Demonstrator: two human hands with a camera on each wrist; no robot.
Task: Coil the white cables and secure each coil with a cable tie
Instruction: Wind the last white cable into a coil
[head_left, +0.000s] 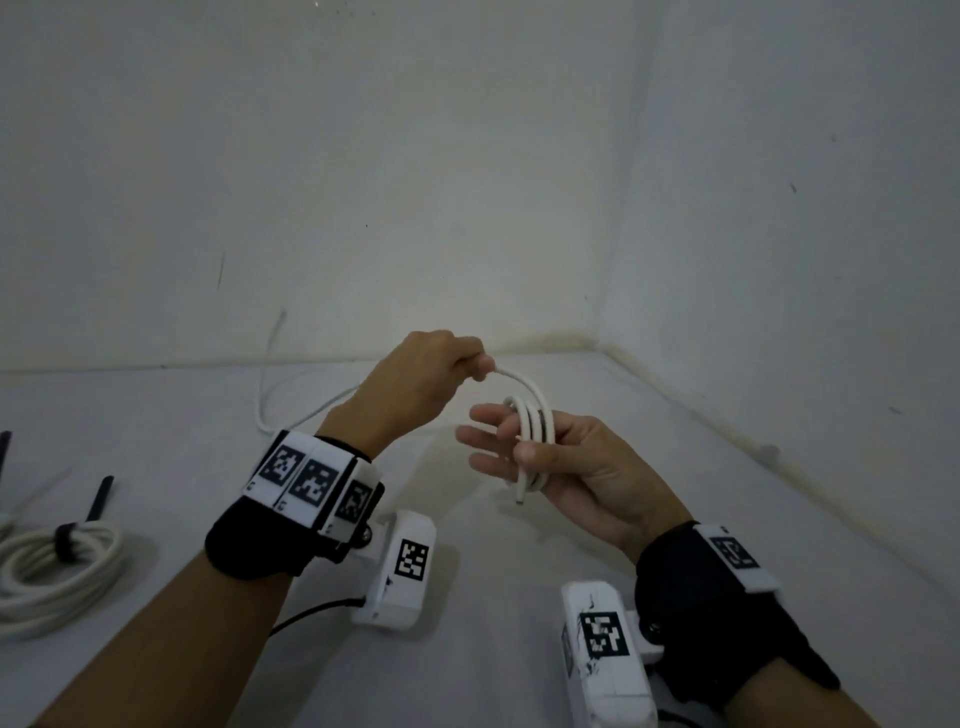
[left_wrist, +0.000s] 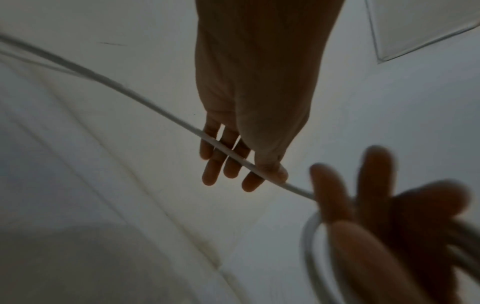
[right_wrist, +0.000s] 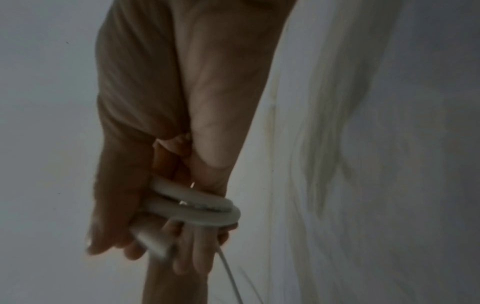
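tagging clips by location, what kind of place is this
Probably a bare indoor recording corner, not a furnished room: plain white walls meet at a corner, a white surface lies below, and on it only a tied coil and loose cable.

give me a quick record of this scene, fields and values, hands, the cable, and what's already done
left hand: pinches the white cable, feeding it toward the coil
right hand: holds the small coil under its thumb, fingers extended
cable end: hangs below the right hand
loose cable: trails left over the table behind the left hand
finished coil: on the table at far left, bound with a dark tie
spare tie: lies beside it
stage: still coiling, no tie on this coil
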